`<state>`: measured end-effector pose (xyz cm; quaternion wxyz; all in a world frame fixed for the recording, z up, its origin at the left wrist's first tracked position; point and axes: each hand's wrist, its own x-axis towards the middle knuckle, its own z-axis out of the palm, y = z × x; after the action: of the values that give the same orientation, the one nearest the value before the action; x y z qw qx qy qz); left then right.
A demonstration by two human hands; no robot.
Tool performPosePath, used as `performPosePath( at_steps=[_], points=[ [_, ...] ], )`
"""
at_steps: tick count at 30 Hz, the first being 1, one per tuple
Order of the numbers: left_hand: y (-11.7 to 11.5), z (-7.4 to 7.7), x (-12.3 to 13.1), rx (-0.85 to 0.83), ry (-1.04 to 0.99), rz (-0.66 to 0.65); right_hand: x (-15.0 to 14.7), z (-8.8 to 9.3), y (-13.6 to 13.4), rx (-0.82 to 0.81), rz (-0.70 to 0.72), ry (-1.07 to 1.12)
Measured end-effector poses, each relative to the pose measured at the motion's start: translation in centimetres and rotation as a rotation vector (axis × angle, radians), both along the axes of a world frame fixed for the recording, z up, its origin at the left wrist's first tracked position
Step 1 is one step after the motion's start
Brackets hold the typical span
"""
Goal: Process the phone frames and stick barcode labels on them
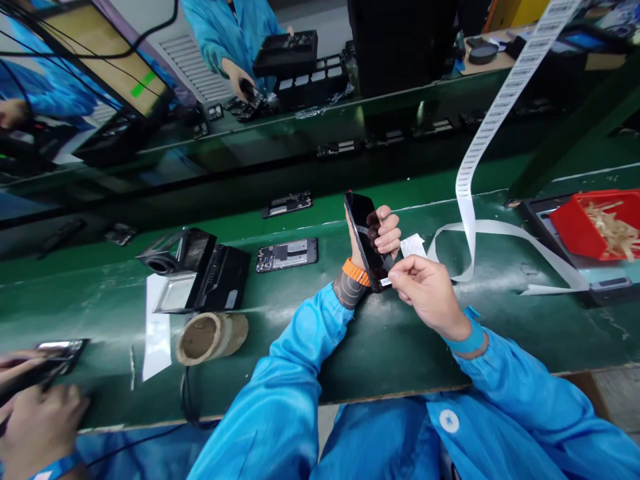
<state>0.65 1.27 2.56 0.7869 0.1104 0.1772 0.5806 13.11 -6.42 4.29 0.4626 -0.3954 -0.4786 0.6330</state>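
A dark phone screen assembly (pixel 364 227) is gripped in my left hand (pixel 388 233), its glossy face tilted toward my right side and the fingers curled over its edge. At the lower end of the phone, my right hand (pixel 425 287) pinches a small white barcode label (pixel 385 282) between thumb and forefinger. The label lies at or against the phone's surface; I cannot tell whether it is stuck on. Behind my hands is a white paper piece (pixel 413 246). An opened phone frame (pixel 287 255) rests on the bench to the left.
A long strip of barcode labels (pixel 493 113) hangs down and curls on the green bench (pixel 280 347). On the right sits a red bin (pixel 575 227) of pale strips. Leftward are a cardboard tube (pixel 205 337), a black fixture (pixel 225 277) and a co-worker's hands (pixel 45 413). Another person works opposite.
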Motion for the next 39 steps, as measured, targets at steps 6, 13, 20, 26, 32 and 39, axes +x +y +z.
performPosePath(
  at_steps=[6, 13, 20, 26, 32, 39],
  points=[
    [-0.7, 1.7, -0.3, 0.03, -0.033, 0.049, 0.9, 0.5, 0.5, 0.022, -0.105, 0.012],
    [-0.4, 1.4, 0.0, 0.016, 0.052, 0.057, -1.1, 0.9, -1.0, 0.02, 0.018, -0.002],
    [-0.3, 1.2, 0.0, 0.064, -0.013, 0.005, -1.2, 0.3, -0.7, 0.07, -0.025, -0.044],
    [-0.2, 0.9, 0.0, 0.034, 0.035, 0.041, -1.3, 0.1, -0.9, 0.128, -0.037, -0.128],
    [-0.4, 1.8, 0.2, -0.022, 0.022, 0.045, -1.4, -0.4, -1.0, 0.242, -0.062, -0.352],
    [0.6, 2.9, -2.6, -0.196, 0.096, 0.152, 3.5, -4.0, 5.7, 0.44, -0.294, -0.719]
  ],
)
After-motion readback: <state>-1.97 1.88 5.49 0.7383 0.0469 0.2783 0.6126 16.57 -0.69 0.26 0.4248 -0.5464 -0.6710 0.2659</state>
